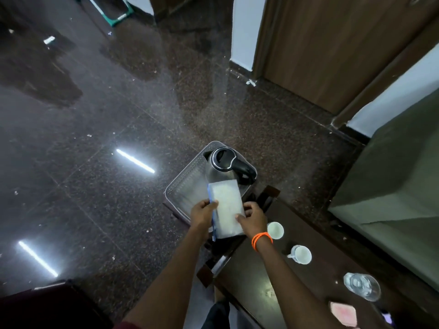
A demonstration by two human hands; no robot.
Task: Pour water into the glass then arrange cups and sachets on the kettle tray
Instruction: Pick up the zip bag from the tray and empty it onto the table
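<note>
Both hands hold a clear rectangular pouch with a blue zip edge and pale contents, tilted above the near end of the grey perforated tray. My left hand grips its left edge, my right hand its lower right corner. A steel kettle with a black lid and handle stands at the far end of the tray. Two white cups sit upright on the dark table to the right. A clear glass stands farther along the table.
The tray rests on a low dark stand at the table's far end. A pink packet lies near the glass. A green sofa runs along the right. Dark polished floor spreads to the left, with a wooden door beyond.
</note>
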